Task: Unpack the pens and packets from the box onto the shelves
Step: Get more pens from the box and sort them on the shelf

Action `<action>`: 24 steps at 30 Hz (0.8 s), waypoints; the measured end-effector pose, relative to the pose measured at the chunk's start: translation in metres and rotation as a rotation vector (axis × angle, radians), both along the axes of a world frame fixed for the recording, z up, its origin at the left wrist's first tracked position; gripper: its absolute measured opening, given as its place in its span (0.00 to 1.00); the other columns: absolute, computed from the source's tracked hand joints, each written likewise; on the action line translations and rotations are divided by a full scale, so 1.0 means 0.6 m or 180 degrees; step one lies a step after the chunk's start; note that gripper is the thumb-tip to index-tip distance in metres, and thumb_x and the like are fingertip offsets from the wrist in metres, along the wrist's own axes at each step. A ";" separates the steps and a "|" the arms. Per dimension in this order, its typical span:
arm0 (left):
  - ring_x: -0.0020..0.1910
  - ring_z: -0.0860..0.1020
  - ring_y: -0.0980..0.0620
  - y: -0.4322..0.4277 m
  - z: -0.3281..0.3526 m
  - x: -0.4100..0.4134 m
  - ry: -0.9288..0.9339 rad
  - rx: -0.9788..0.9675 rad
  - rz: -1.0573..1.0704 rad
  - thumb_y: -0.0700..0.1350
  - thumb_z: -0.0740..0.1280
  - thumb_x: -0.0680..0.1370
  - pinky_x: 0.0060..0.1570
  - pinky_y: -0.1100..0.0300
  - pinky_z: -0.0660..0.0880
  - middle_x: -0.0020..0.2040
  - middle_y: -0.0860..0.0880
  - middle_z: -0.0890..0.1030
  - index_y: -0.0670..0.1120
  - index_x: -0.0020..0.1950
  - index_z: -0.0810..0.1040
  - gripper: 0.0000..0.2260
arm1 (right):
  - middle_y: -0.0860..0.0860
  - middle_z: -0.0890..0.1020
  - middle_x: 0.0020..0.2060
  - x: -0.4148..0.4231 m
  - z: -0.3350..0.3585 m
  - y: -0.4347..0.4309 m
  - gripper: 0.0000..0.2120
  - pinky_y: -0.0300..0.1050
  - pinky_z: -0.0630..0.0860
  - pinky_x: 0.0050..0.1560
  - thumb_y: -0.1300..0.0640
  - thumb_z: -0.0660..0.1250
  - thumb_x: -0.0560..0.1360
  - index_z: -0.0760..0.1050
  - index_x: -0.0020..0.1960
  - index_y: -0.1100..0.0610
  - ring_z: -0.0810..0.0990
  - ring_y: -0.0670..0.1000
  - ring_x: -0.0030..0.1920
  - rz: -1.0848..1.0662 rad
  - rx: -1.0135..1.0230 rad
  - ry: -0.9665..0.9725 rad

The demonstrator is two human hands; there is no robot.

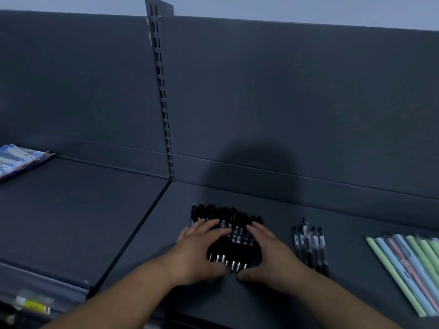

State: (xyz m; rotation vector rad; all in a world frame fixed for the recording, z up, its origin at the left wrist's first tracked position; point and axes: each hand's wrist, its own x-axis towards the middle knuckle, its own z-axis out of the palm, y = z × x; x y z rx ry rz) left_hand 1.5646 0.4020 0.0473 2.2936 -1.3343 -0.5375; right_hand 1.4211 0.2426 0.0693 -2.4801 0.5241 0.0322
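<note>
shelf (308, 210): pen bunch (228, 236) centre | smaller pens (311, 248) to its right | capped pens (408, 262) far right | packets (19, 160) far left

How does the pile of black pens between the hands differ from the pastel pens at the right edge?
The black pens are dark with silver tips; the pastel pens are green, blue and pink. The left hand and right hand touch the black pens; nothing touches the pastel pens. Both lie in rows on one dark shelf.

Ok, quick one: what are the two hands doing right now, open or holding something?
Left hand: open, fingers laid flat on the black pens.
Right hand: open, fingers pressed against the other side of the pile.
</note>
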 end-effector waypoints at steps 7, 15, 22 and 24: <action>0.74 0.56 0.60 0.012 0.012 -0.015 0.0007 -0.0193 0.0300 0.63 0.65 0.66 0.73 0.60 0.55 0.75 0.61 0.58 0.62 0.74 0.62 0.36 | 0.48 0.53 0.77 0.002 0.003 -0.002 0.47 0.26 0.51 0.64 0.43 0.77 0.63 0.60 0.76 0.48 0.56 0.43 0.75 0.0192 -0.0080 -0.0001; 0.73 0.61 0.56 0.079 0.038 -0.114 -0.0724 -0.0257 0.1402 0.59 0.65 0.75 0.71 0.65 0.57 0.75 0.57 0.60 0.57 0.74 0.64 0.28 | 0.49 0.62 0.72 -0.022 0.019 0.003 0.34 0.27 0.57 0.60 0.46 0.73 0.70 0.65 0.72 0.49 0.66 0.45 0.68 0.0562 -0.0134 -0.0134; 0.73 0.62 0.54 0.216 0.030 -0.260 -0.0942 0.0007 0.2687 0.58 0.65 0.75 0.69 0.66 0.57 0.75 0.53 0.61 0.56 0.73 0.66 0.26 | 0.43 0.66 0.70 -0.055 0.035 0.086 0.26 0.31 0.61 0.62 0.47 0.69 0.75 0.67 0.71 0.49 0.67 0.43 0.67 0.1237 -0.0050 -0.0778; 0.72 0.64 0.54 0.257 0.020 -0.310 -0.0919 0.0098 0.2941 0.58 0.66 0.75 0.68 0.66 0.59 0.74 0.53 0.63 0.56 0.71 0.68 0.26 | 0.42 0.67 0.67 -0.069 0.030 0.128 0.25 0.29 0.60 0.60 0.47 0.69 0.75 0.69 0.70 0.49 0.68 0.42 0.65 0.1521 -0.0007 -0.0895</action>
